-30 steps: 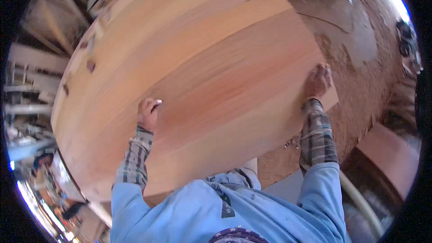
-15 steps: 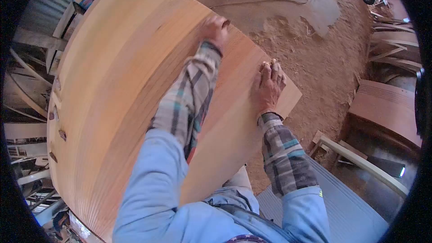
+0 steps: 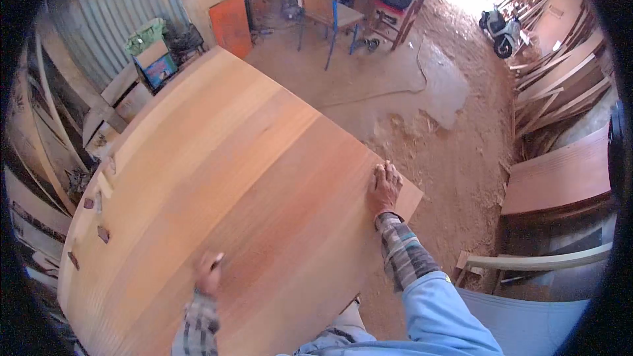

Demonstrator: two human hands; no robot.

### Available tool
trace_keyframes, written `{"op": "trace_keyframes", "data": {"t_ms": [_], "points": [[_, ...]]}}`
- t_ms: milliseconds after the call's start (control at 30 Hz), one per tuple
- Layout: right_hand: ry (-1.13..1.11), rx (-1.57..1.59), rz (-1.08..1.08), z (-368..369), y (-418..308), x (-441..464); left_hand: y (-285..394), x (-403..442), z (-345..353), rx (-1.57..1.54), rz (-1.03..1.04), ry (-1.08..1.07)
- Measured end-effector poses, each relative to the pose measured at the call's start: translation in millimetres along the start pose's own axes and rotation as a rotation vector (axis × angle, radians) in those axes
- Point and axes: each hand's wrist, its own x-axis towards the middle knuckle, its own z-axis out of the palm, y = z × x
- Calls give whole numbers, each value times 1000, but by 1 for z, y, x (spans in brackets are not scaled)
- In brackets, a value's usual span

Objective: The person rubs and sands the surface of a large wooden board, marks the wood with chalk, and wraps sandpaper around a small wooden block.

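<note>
A large wooden panel (image 3: pixel 283 178) of joined light and reddish boards lies in front of me. My left hand (image 3: pixel 210 273), smeared by motion, is curled low over its near left part. A small pale spot shows at its fingers, but what it grips cannot be made out. Near the panel's right corner, my right hand (image 3: pixel 385 188) rests flat, with fingers stretched toward the far edge. Along the left side of the panel lie several small dark chips (image 3: pixel 103 234) and a short pale wood strip (image 3: pixel 104 186).
Beyond the panel stand a chair with blue legs (image 3: pixel 334 16) and an orange board (image 3: pixel 231 26). A scooter (image 3: pixel 502 33) is parked at the far right, near stacked timber (image 3: pixel 560 102). A pale wooden beam (image 3: pixel 541 262) and brown panels (image 3: pixel 560 171) are to my right.
My left hand has moved from near the far edge back toward me and to the left. My right hand stays by the right corner. The view has tilted up, showing more room.
</note>
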Motion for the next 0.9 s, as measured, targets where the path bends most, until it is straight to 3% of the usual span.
{"op": "trace_keyframes", "data": {"t_ms": [67, 133, 233, 300, 333, 367, 400, 500, 533, 600, 700, 733, 767, 833, 900], "points": [[-15, -2, 18, -1, -3, -4, -52, -79, -85, 301, -57, -37], [-9, -48, -13, 2, 0, -3, -71, -125, -141, 271, -54, 29], [9, -59, -17, 9, 5, -4, -38, -113, -141, 392, -173, 10], [1, -57, -21, 9, 4, -2, -46, -96, -103, 229, -330, -27], [16, -49, -32, 8, 4, -3, -19, -65, -80, 119, -353, -50], [-26, -52, -19, 7, 4, -6, 10, -28, -45, 331, -97, -13], [-26, -61, -12, 6, 3, -4, 28, 9, -15, 208, -60, -85], [-50, -63, 5, 6, 3, 1, 42, 87, 117, 172, 26, 6], [-51, -55, 19, 6, 3, 1, 71, 129, 147, 174, 186, 73], [-76, -62, 26, 9, 5, 2, 72, 186, 233, 78, 178, -14], [-86, -40, 16, 8, 13, 3, 121, 277, 347, -73, 313, 114], [-75, 1, -1, 10, 10, 3, 120, 306, 396, -19, 232, 46], [-89, 17, -16, 11, 7, 2, 126, 331, 436, -22, 340, 257], [-81, -16, 10, 9, 7, 3, 156, 357, 440, 118, 292, 67], [-71, -32, -9, 10, 7, 4, 149, 354, 418, 87, 318, 88]]}}
